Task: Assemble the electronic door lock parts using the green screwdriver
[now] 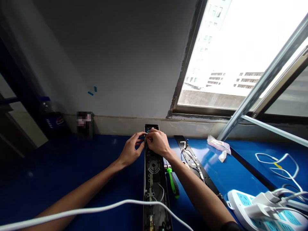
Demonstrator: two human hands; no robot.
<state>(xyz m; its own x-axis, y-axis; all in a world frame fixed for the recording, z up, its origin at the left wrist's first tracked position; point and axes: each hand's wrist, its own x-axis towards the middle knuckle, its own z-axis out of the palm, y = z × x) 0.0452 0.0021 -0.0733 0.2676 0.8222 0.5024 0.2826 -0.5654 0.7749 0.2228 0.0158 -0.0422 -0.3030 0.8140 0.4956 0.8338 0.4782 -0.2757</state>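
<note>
A long, narrow black housing (157, 210) lies open on the blue table, its metal mechanism and wiring exposed; it looks like part of an electronic door lock. At its far end a small green circuit board (148, 128) shows. My right hand (158, 141) is over that end, fingers bent in a pinch; whatever is between the fingertips is hidden. From the left, my left hand (132, 149) reaches the housing's edge, index finger stretched toward the right fingertips and thumb apart. Beside the housing, below my right wrist, rests a green-and-black screwdriver (173, 183).
Right of my forearm lies a black perforated plate (191, 157) with wires. A white power strip (240, 200) with plugs fills the near right corner. A white cable (108, 205) crosses the foreground. A plastic packet (218, 144) sits near the window; a cola bottle (54, 117) stands far left.
</note>
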